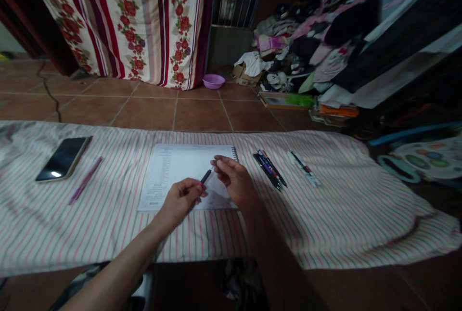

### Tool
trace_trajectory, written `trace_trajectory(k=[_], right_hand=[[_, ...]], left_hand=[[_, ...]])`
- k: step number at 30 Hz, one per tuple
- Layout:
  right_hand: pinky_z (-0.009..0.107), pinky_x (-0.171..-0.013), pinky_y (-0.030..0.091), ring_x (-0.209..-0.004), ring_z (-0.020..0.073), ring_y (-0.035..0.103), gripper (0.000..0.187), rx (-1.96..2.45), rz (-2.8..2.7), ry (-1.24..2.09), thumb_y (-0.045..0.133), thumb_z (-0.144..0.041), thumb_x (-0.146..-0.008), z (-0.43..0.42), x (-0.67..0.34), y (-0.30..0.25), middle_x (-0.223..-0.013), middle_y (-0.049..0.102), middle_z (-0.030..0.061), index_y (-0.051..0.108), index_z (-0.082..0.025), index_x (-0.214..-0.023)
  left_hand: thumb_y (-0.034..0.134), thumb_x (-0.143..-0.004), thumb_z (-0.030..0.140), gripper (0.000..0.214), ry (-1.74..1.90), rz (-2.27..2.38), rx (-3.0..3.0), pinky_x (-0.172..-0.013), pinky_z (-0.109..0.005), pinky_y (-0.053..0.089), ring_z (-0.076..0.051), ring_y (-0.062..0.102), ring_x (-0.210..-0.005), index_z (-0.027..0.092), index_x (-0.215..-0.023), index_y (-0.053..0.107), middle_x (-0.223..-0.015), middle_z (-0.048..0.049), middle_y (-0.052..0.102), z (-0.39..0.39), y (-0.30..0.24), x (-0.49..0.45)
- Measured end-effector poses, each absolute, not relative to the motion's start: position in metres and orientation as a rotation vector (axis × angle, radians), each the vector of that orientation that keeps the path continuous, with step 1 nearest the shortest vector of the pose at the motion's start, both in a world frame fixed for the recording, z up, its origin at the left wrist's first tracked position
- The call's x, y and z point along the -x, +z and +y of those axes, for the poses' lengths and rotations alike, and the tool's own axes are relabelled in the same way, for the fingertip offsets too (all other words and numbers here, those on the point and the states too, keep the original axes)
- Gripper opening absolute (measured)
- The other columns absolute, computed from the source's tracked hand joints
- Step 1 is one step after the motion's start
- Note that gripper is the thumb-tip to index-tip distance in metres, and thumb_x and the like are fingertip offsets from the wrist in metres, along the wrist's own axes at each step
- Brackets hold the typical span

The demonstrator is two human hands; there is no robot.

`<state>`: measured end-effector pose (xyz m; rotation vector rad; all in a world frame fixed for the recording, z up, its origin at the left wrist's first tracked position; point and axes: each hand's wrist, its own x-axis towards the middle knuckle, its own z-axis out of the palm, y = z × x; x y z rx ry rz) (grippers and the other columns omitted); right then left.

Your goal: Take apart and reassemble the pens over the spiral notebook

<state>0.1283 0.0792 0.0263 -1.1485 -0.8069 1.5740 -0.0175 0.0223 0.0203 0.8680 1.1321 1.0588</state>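
Both of my hands hold one dark pen (206, 176) above a spiral notebook (180, 166) that lies open on a striped cloth (325, 214). My left hand (181, 199) is closed round the pen's lower end. My right hand (234, 180) pinches its upper tip with thumb and forefinger. The notebook's page carries a printed column along its left side.
A black phone (64, 158) and a purple pen (85, 180) lie on the cloth at the left. Several pens (270, 169) and a white pen (303, 168) lie to the right. Behind are tiled floor, a lilac bowl (213, 81), a floral curtain and a clothes pile (306, 46).
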Motion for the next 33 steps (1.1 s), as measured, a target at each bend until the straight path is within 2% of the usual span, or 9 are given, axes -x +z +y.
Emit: trace_trajectory(k=[10,20,33], right_hand=[[0.021,-0.059,0.042,-0.070,0.0105,0.060,0.024,1.133,-0.914,1.635,0.071,-0.035,-0.063,0.079,-0.126,0.023,-0.089,0.071,0.0014,0.068,-0.022,-0.083],[0.020,-0.058,0.042,-0.071,0.0107,0.062,0.024,1.139,-0.966,1.642,0.071,-0.035,-0.063,0.079,-0.127,0.026,-0.088,0.070,0.0016,0.068,-0.022,-0.082],[0.022,-0.062,0.042,-0.073,0.0121,0.060,0.022,1.150,-1.136,1.584,0.069,-0.035,-0.066,0.077,-0.127,0.026,-0.088,0.069,0.0021,0.068,-0.022,-0.083]], left_hand=[[0.071,-0.061,0.041,0.030,1.071,1.214,-0.886,-0.051,-0.023,0.035,-0.009,0.047,-0.050,0.013,-0.069,0.063,-0.064,-0.0063,0.066,0.024,0.017,0.025],[0.067,-0.064,0.045,0.034,1.048,1.244,-0.944,-0.046,-0.022,0.030,-0.008,0.042,-0.047,0.012,-0.071,0.062,-0.061,-0.0050,0.063,0.025,0.011,0.024],[0.069,-0.062,0.044,0.033,1.034,1.248,-0.911,-0.043,-0.022,0.024,-0.007,0.038,-0.042,0.013,-0.070,0.062,-0.056,-0.0033,0.061,0.025,0.011,0.024]])
